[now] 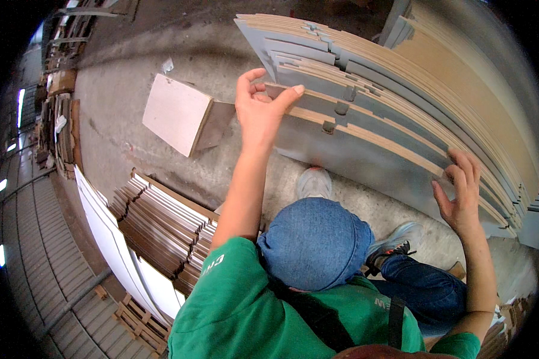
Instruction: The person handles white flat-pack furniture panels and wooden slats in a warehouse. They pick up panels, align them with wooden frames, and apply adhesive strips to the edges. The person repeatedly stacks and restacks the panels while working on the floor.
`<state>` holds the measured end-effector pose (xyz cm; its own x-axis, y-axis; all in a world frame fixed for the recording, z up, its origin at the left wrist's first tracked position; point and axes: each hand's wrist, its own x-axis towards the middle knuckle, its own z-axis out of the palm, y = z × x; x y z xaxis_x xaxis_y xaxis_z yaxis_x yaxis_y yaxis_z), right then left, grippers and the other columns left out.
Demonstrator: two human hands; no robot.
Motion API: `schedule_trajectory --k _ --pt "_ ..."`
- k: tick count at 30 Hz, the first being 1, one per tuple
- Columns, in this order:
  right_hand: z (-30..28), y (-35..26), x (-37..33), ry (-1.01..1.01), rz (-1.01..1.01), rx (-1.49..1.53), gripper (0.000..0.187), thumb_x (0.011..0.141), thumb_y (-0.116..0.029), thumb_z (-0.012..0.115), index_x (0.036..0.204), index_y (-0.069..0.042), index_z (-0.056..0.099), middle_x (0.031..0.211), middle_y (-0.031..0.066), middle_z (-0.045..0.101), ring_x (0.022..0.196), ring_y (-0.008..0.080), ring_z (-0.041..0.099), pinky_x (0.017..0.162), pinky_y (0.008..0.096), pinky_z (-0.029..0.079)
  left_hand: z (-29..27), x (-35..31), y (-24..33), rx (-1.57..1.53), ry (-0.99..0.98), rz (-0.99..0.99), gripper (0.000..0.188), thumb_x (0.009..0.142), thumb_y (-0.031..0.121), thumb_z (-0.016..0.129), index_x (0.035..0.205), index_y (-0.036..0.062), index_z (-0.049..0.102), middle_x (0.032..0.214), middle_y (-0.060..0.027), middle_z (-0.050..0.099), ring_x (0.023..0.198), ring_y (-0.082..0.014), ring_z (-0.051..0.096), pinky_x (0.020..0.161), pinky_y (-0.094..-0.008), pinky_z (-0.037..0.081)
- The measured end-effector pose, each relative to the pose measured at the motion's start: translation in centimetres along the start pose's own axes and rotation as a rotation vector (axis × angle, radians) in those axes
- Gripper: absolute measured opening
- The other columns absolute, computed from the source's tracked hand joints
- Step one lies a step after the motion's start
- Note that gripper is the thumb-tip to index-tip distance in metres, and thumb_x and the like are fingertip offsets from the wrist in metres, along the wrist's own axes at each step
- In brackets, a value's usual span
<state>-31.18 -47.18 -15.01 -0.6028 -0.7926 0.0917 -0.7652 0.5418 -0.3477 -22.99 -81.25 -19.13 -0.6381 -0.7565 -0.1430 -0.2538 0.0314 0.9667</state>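
Concrete floor (108, 137) under standing grey panels (347, 160)

My left grip (262, 112) and right grip (463, 198) curl at the panels' top edges; whether either is closed, I cannot tell. Brown-and-white boards (153, 227) stand to my left, a pallet (136, 323) and ribbed metal sheeting (36, 239) beyond.

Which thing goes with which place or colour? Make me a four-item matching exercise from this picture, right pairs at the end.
1. Left hand
2. Wooden pallet
3. Right hand
4. T-shirt

A. toward the right end of the grey panels
B. green
C. at the left end of the grey panels
D. low on the picture's left side

Pairs: 1-C, 2-D, 3-A, 4-B
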Motion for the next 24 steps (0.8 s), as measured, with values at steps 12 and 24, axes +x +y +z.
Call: schedule_trajectory --k 12,24 --pt "0.0 -1.9 -1.0 -0.052 0.118 0.173 0.041 0.063 -0.005 0.072 0.099 -0.004 0.052 0.086 0.0118 0.054 0.069 0.0254 0.053 0.059 0.034 0.044 -4.1 3.5 0.8 0.129 -0.195 0.005 0.03 0.079 0.03 0.065 0.093 0.0033 0.063 0.081 -0.0021 0.06 0.075 -0.0094 0.053 0.07 -0.0244 0.04" --pt "0.1 -1.6 -0.2 -0.073 0.115 0.135 0.035 0.061 -0.008 0.073 0.09 -0.003 0.054 0.078 0.0125 0.049 0.067 0.0295 0.052 0.055 0.0362 0.043 -1.9 5.5 0.9 0.26 -0.374 -0.121 0.027 0.075 0.034 0.068 0.081 0.0077 0.066 0.072 0.0029 0.058 0.068 -0.0055 0.051 0.062 -0.0209 0.036"
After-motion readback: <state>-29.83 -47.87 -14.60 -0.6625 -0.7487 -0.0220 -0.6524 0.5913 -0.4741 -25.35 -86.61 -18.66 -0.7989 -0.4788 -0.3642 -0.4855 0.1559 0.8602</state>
